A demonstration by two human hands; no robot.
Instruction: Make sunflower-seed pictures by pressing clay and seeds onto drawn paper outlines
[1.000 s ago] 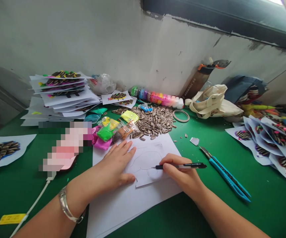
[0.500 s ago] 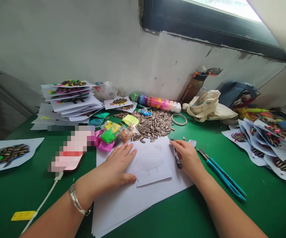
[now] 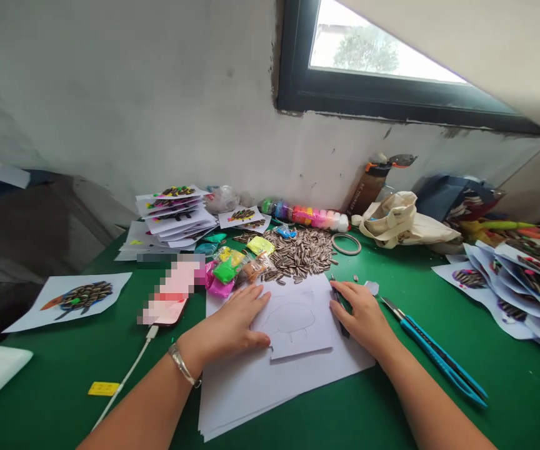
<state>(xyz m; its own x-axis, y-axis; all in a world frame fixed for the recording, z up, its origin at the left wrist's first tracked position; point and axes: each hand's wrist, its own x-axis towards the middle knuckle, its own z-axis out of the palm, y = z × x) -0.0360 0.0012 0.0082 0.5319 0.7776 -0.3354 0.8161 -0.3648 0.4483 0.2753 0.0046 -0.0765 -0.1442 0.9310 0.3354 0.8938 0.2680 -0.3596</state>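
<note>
Many striped seeds point(image 3: 305, 253) lie behind the drawing point(image 3: 293, 322).

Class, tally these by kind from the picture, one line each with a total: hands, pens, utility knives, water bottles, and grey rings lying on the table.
Left hand and right hand: 2
Pen: 1
Utility knife: 1
Water bottle: 1
Grey ring: 1
Total: 6

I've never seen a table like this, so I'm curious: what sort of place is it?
Probably a handicraft workspace, though whether home or workshop I can't tell. The signs: a heap of striped seeds, colourful packets and a stack of seed-decorated sheets.
</note>
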